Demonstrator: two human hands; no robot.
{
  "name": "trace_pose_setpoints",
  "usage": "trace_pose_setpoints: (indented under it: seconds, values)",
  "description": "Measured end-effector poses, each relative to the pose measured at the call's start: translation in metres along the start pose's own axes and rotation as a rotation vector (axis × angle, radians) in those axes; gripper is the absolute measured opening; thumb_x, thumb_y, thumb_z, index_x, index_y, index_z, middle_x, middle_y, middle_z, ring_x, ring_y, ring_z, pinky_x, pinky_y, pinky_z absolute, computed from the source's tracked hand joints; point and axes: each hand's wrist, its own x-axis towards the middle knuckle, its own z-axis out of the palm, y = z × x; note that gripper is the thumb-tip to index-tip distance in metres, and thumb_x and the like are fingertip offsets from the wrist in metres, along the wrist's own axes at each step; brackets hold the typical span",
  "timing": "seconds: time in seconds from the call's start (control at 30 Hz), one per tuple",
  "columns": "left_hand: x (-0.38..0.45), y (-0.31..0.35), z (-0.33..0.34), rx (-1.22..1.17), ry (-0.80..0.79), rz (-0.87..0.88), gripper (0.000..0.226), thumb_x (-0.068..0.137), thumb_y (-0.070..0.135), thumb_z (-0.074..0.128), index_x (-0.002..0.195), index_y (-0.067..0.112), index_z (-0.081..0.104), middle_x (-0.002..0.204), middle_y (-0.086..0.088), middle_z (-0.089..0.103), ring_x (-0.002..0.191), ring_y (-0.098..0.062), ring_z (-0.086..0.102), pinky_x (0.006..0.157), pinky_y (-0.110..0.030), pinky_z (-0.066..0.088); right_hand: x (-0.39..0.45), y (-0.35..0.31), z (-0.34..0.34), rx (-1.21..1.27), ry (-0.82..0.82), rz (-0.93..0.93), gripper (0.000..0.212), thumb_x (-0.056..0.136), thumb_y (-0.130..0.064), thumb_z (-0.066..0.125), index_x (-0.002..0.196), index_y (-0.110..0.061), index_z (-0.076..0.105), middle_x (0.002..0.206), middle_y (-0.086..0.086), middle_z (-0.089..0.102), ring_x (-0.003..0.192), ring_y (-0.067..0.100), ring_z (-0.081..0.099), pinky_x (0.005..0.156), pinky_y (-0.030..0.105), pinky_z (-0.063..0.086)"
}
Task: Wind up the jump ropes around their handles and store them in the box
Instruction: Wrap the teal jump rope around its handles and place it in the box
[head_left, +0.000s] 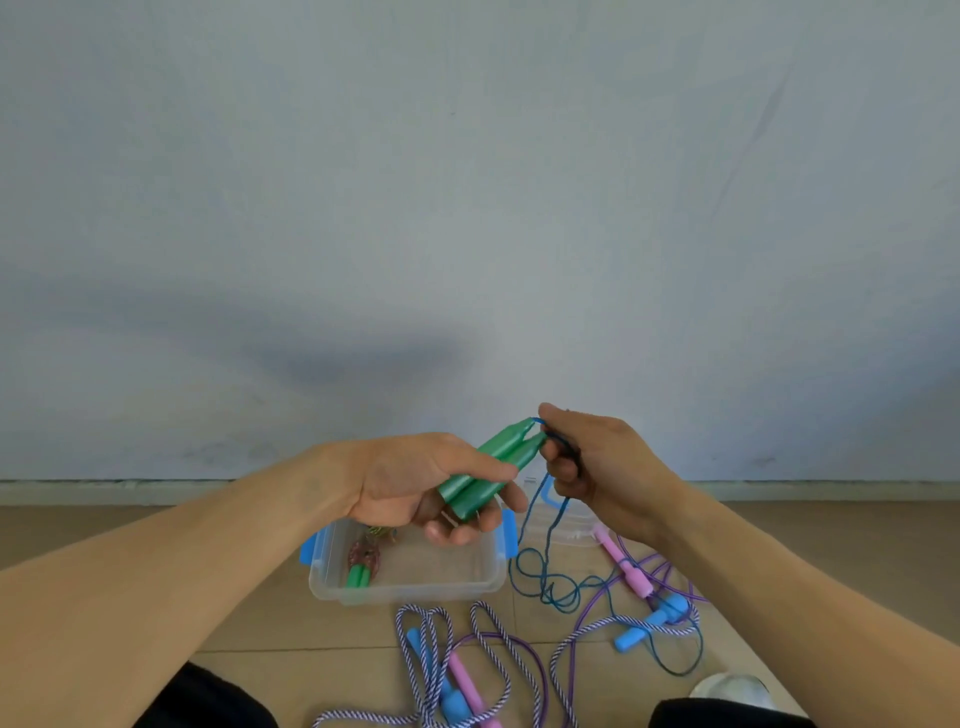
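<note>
**Green handles in left hand, blue cord pinched in right, both above the box**

Head view:
- Left hand (415, 483) grips a pair of green plastic jump-rope handles (491, 470) held side by side. Thumb lies across the top, fingers curl under. The butt ends sit in the palm; the tapered tips stick out up and to the right, clear of the grip.
- Right hand (592, 457) is just beside those tips, fingers curled, pinching the thin blue cord (545, 525) where it leaves the handles. A short loop of cord shows at the tips.
- From the right hand the cord hangs down in two strands and ends in a loose tangle on the tan floor (260, 634), just right of the box.
- Clear plastic storage box with blue latches (410, 587) sits on the floor directly below the left hand. Inside, at its left end: one wound rope bundle with green handles (361, 566).
- On the floor in front of the box: a purple-and-white striped rope with pink and blue handles (457, 670), unwound.
- To the right: another striped rope with pink and blue foam handles (644, 597), also loose, overlapping the blue cord's tangle.
- Clear lid (566, 519) lies behind the cord strands, right of the box.
</note>
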Motion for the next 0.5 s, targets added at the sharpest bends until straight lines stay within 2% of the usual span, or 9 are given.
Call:
trace_pose_setpoints:
  seconds: [0.07,0.13,0.23,0.27,0.33,0.4,0.43,0.47,0.5]
  values:
    - [0.0,0.001,-0.001,0.026,0.007,-0.017,0.04,0.093,0.044,0.058,0.105,0.006,0.065,0.072,-0.005,0.054,0.052,-0.014,0.048,0.041,-0.021,0.033,-0.001,-0.001,0.0,-0.034,-0.019,-0.01,0.024,0.097,-0.03,0.058,0.081,-0.012,0.057,0.062,0.001,0.054,0.05,0.012,0.036,0.053,0.026,0.025]
    - [-0.002,0.003,-0.003,0.059,0.045,-0.012,0.035,0.094,0.045,0.058,0.092,0.011,0.061,0.066,0.0,0.046,0.046,-0.01,0.04,0.04,-0.02,0.025,-0.002,-0.001,-0.001,-0.04,-0.029,-0.013,0.027,0.097,-0.034,0.058,0.081,-0.012,0.057,0.063,0.001,0.055,0.05,0.012,0.037,0.053,0.027,0.026]
    - [-0.005,0.011,-0.001,0.085,0.043,-0.01,0.03,0.094,0.044,0.055,0.082,0.017,0.053,0.062,0.004,0.038,0.044,-0.008,0.03,0.042,-0.021,0.017,-0.003,-0.005,-0.001,-0.07,0.036,-0.06,0.036,0.09,-0.044,0.064,0.09,-0.008,0.058,0.072,0.005,0.054,0.058,0.014,0.044,0.056,0.028,0.035]
    - [-0.007,0.014,0.0,0.084,0.027,-0.004,0.029,0.095,0.044,0.054,0.08,0.018,0.052,0.061,0.004,0.037,0.044,-0.008,0.029,0.043,-0.021,0.017,-0.002,-0.005,-0.002,-0.065,0.055,-0.109,0.046,0.083,-0.048,0.07,0.095,-0.007,0.057,0.08,0.008,0.054,0.065,0.016,0.049,0.06,0.028,0.041]
    - [-0.01,0.019,0.002,0.088,-0.01,0.01,0.03,0.096,0.044,0.054,0.078,0.02,0.052,0.059,0.005,0.036,0.045,-0.008,0.027,0.044,-0.021,0.016,-0.001,-0.009,-0.008,-0.064,0.033,-0.222,0.066,0.069,-0.05,0.081,0.115,-0.011,0.055,0.108,0.009,0.056,0.094,0.019,0.058,0.08,0.031,0.048]
    - [-0.015,0.023,0.006,0.055,-0.049,0.039,0.029,0.095,0.044,0.052,0.078,0.02,0.052,0.059,0.005,0.034,0.044,-0.007,0.026,0.043,-0.021,0.016,0.0,-0.012,-0.015,0.006,-0.206,-0.248,0.058,0.077,-0.033,0.069,0.129,-0.014,0.053,0.128,0.01,0.054,0.12,0.023,0.051,0.104,0.041,0.038]
    - [-0.016,0.026,0.008,-0.005,-0.052,0.072,0.029,0.096,0.042,0.051,0.079,0.019,0.052,0.059,0.005,0.033,0.044,-0.007,0.025,0.043,-0.02,0.016,-0.001,-0.014,-0.017,0.069,-0.366,-0.19,0.051,0.08,-0.023,0.058,0.129,-0.006,0.053,0.127,0.015,0.055,0.122,0.028,0.049,0.11,0.047,0.031]
    - [-0.017,0.028,0.009,-0.088,-0.028,0.116,0.029,0.097,0.041,0.05,0.079,0.019,0.051,0.059,0.006,0.032,0.043,-0.006,0.024,0.042,-0.02,0.016,-0.003,-0.016,-0.018,0.113,-0.501,-0.108,0.044,0.08,-0.016,0.05,0.12,0.002,0.057,0.116,0.019,0.058,0.118,0.034,0.051,0.112,0.051,0.028]
    - [-0.017,0.031,0.009,-0.175,0.033,0.172,0.029,0.098,0.041,0.048,0.08,0.019,0.051,0.058,0.006,0.032,0.042,-0.005,0.023,0.041,-0.02,0.016,-0.005,-0.014,-0.02,0.101,-0.575,-0.037,0.032,0.08,-0.011,0.048,0.105,0.003,0.062,0.098,0.02,0.06,0.106,0.037,0.056,0.109,0.052,0.032]
